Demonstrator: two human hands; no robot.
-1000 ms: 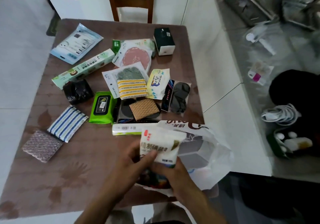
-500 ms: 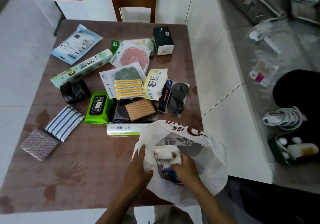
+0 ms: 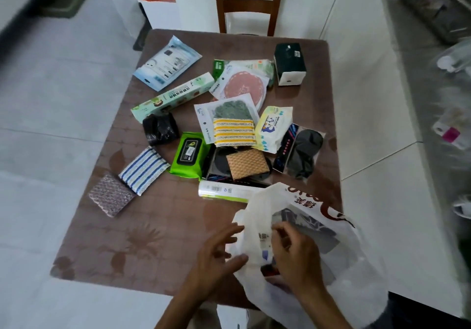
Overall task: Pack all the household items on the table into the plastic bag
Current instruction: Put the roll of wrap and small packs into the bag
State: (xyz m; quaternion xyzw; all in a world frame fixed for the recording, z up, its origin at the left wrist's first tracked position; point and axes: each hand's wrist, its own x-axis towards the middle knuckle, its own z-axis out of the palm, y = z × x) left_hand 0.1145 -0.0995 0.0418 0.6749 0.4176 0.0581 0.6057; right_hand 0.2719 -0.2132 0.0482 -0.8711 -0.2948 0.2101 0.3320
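A white plastic bag (image 3: pixel 339 242) with red print lies open at the table's front right corner. My right hand (image 3: pixel 297 257) is at its mouth, fingers curled on the rim. My left hand (image 3: pixel 219 254) rests against the bag's left edge with fingers spread. A white pack (image 3: pixel 262 239) shows through the plastic. On the brown table (image 3: pixel 153 239) lie a white roll (image 3: pixel 224 192), green wipes pack (image 3: pixel 188 154), striped cloth (image 3: pixel 144 170), purple pad (image 3: pixel 110 195), black bundle (image 3: pixel 160 128), long green box (image 3: pixel 173 96), sponge packet (image 3: pixel 229 122), baby wipes (image 3: pixel 272 129) and eye mask packet (image 3: pixel 300 150).
At the table's far end are a light blue packet (image 3: pixel 167 63), a pink disc packet (image 3: pixel 242 86) and a dark box (image 3: pixel 290 63). A wooden chair (image 3: pixel 248 2) stands behind. A white counter edge (image 3: pixel 369 124) runs along the right side.
The white pack, held in both hands above the bag a second ago, has gone down inside it. My left hand has let go and spread open at the bag's edge.
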